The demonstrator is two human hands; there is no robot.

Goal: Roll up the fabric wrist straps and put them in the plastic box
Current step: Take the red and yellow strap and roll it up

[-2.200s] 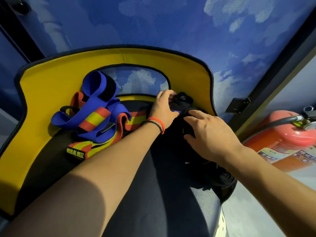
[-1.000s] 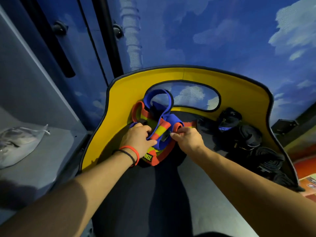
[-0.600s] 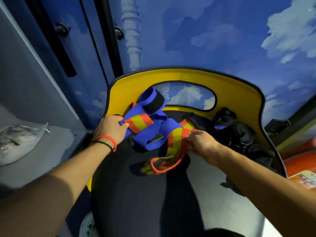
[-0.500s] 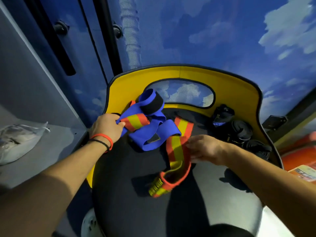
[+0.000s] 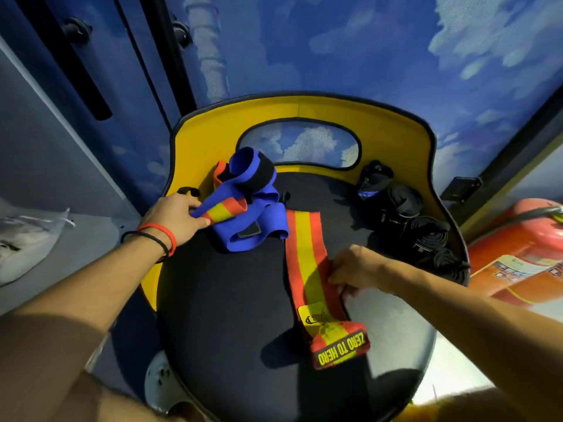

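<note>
A red-and-yellow striped wrist strap lies stretched along the black chair seat, its "ZERO TO HERO" tab toward me. My right hand pinches its right edge near the middle. My left hand grips one end of a tangled pile of blue and red-yellow straps at the seat's back left. Several rolled black straps sit along the seat's right rear. No plastic box is in view.
The chair has a yellow curved backrest with an oval cut-out. A red fire extinguisher lies to the right. At left, a grey shelf holds a plastic bag. A blue cloud-patterned wall stands behind.
The hands left the black rolls and went to the coloured pile. My right hand drew one red-yellow strap out of the tangle and laid it straight along the seat; my left hand holds the pile.
</note>
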